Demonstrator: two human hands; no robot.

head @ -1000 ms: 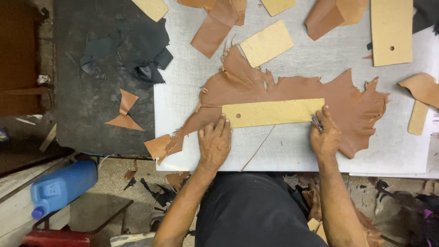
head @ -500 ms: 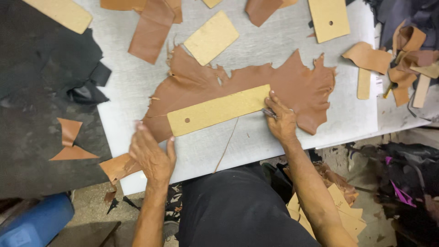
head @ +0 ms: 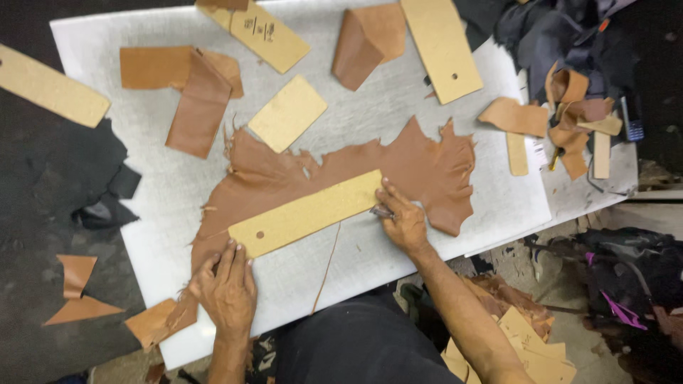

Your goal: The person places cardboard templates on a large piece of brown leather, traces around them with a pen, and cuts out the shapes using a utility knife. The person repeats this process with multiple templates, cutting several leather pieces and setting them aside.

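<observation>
A long tan cardboard template (head: 306, 212) with a small hole near its left end lies on a large ragged brown leather hide (head: 356, 171), spread over the white cutting board (head: 441, 121). My left hand (head: 226, 288) presses flat at the template's lower left corner, fingers spread on leather and board. My right hand (head: 400, 217) is closed around a small metal cutting tool (head: 380, 211) at the template's right end, fingertips touching the template edge. A thin cut leather strip (head: 326, 267) trails down toward the board's front edge.
Other cardboard templates (head: 287, 112) and folded leather pieces (head: 199, 99) lie across the back of the board. Leather scraps (head: 569, 107) and a phone (head: 632, 122) sit at the right. Dark leather (head: 64, 178) covers the left surface; offcuts (head: 526, 341) litter the floor.
The view has swung and everything appears tilted. My left hand has come back up against the template's lower left corner. My right hand stays at the template's right end.
</observation>
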